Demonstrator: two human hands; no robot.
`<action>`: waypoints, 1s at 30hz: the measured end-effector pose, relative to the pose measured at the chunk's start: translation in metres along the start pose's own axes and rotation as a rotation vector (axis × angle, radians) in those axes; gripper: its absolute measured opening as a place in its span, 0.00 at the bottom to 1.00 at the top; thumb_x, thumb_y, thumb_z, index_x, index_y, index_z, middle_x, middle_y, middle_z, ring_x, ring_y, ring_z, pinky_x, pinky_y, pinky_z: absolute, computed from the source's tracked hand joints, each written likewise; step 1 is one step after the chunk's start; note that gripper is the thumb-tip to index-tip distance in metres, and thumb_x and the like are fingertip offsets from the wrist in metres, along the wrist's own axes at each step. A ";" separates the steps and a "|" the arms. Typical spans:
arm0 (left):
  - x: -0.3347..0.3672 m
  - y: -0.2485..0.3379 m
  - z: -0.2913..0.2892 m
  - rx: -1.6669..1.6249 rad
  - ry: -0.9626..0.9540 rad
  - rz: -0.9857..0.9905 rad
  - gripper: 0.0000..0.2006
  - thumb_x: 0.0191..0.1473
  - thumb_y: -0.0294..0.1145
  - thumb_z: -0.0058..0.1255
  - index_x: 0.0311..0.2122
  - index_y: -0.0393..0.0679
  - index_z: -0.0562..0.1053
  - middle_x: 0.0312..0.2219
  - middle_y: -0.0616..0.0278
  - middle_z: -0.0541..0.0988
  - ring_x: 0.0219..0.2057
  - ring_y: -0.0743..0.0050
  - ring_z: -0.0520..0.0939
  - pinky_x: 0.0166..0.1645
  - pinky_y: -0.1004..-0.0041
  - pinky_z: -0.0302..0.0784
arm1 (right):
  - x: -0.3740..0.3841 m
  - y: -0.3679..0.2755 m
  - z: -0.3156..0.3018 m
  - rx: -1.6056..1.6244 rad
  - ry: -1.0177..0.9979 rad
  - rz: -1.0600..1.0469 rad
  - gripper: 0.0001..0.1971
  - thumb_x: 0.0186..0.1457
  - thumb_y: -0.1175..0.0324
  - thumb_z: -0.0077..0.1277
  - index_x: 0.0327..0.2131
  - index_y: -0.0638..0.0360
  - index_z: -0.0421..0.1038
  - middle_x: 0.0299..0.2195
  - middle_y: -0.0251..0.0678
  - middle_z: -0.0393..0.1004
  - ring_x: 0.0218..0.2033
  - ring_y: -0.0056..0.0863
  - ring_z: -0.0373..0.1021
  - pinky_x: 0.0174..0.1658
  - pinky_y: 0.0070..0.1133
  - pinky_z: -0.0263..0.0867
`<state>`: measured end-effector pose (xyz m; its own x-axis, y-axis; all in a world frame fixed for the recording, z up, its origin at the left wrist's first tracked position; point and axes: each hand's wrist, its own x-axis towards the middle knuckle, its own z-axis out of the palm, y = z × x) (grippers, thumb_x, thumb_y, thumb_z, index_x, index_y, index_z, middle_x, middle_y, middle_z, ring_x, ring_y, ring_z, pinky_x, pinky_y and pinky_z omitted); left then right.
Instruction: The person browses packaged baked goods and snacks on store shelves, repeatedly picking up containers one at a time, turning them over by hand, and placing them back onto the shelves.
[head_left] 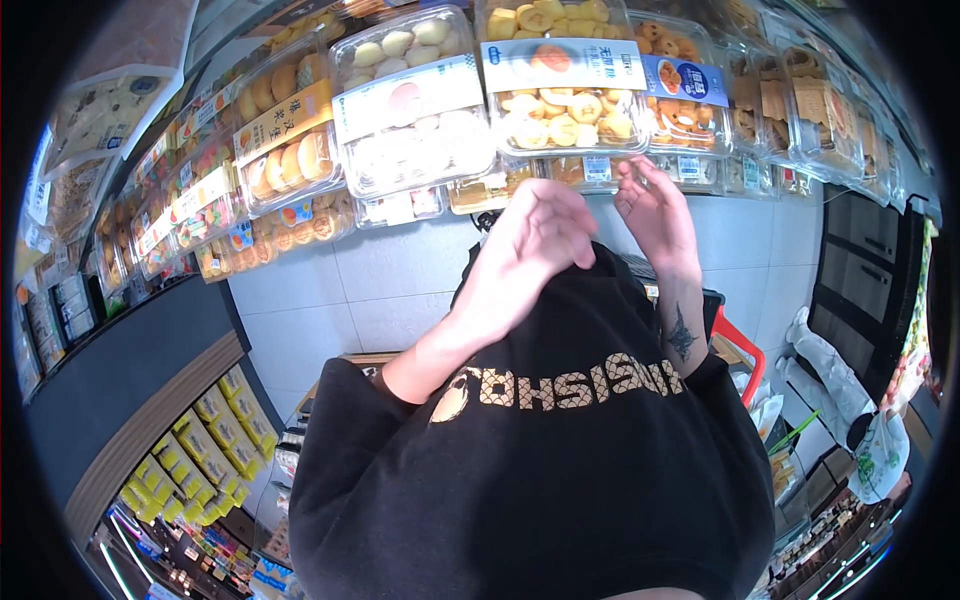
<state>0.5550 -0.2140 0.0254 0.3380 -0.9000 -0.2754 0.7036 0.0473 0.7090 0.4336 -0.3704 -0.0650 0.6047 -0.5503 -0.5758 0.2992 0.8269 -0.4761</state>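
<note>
My left hand (548, 228) is lifted in front of my chest, its fingers loosely curled and nothing visible in them. To its right my right hand (652, 205) is raised, with fingers apart and slightly bent; I see nothing held. Its fingertips are close to the lower edge of a clear box of yellow ring-shaped cookies (565, 118); whether they touch I cannot tell. Left of that box is a clear box of white round sweets or pastries (410, 145). A box of brown cookies with a blue label (685, 85) lies to the right.
Boxes of buns (290, 165) and colourful snacks (205, 195) continue leftward along the display. Brown biscuit packs (825, 110) fill its right end. Yellow packets (215, 430) hang at lower left. A red handle (740, 350) is beside my right arm, above the tiled floor (385, 275).
</note>
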 end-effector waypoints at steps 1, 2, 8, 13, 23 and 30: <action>0.014 -0.019 -0.011 -0.137 0.080 -0.109 0.08 0.48 0.23 0.40 0.36 0.38 0.61 0.30 0.59 0.68 0.33 0.72 0.72 0.38 0.73 0.70 | -0.002 -0.003 -0.005 -0.058 0.010 0.010 0.11 0.49 0.70 0.45 0.37 0.60 0.61 0.32 0.35 0.66 0.30 0.19 0.62 0.37 0.18 0.60; 0.021 -0.032 -0.019 -0.275 0.165 -0.156 0.08 0.49 0.26 0.40 0.36 0.38 0.63 0.32 0.56 0.68 0.34 0.69 0.72 0.41 0.71 0.69 | -0.004 -0.005 -0.007 -0.115 0.016 0.026 0.09 0.49 0.69 0.45 0.36 0.59 0.62 0.32 0.33 0.66 0.33 0.19 0.63 0.40 0.20 0.60; 0.036 -0.065 -0.041 -0.247 0.427 -0.144 0.21 0.48 0.44 0.43 0.43 0.38 0.61 0.39 0.55 0.66 0.43 0.67 0.67 0.51 0.66 0.60 | -0.021 -0.032 -0.028 -0.373 0.039 0.011 0.10 0.50 0.66 0.46 0.35 0.59 0.62 0.36 0.32 0.65 0.42 0.22 0.62 0.48 0.27 0.59; 0.055 -0.077 -0.015 0.033 0.419 -0.087 0.25 0.52 0.45 0.38 0.50 0.37 0.57 0.48 0.58 0.63 0.50 0.73 0.61 0.54 0.73 0.51 | -0.021 -0.049 -0.059 -0.656 -0.116 0.052 0.28 0.43 0.75 0.53 0.49 0.62 0.52 0.41 0.37 0.63 0.44 0.22 0.60 0.49 0.21 0.57; 0.049 -0.097 0.004 0.543 0.406 -0.022 0.22 0.54 0.42 0.39 0.47 0.34 0.61 0.42 0.60 0.69 0.43 0.78 0.68 0.48 0.77 0.61 | -0.030 -0.099 -0.064 -1.171 -0.398 -0.056 0.34 0.43 0.69 0.54 0.52 0.63 0.48 0.41 0.38 0.64 0.38 0.24 0.65 0.40 0.18 0.62; 0.040 -0.074 0.010 1.022 0.174 0.465 0.26 0.34 0.29 0.59 0.43 0.39 0.65 0.43 0.57 0.65 0.49 0.65 0.63 0.53 0.69 0.56 | -0.004 -0.108 -0.060 -1.408 -0.533 -0.448 0.19 0.45 0.63 0.49 0.41 0.65 0.65 0.40 0.41 0.67 0.39 0.28 0.66 0.43 0.22 0.60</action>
<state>0.5101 -0.2575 -0.0318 0.5718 -0.8112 0.1227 -0.3249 -0.0865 0.9418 0.3546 -0.4651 -0.0512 0.9307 -0.3577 -0.0758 -0.1989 -0.3213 -0.9258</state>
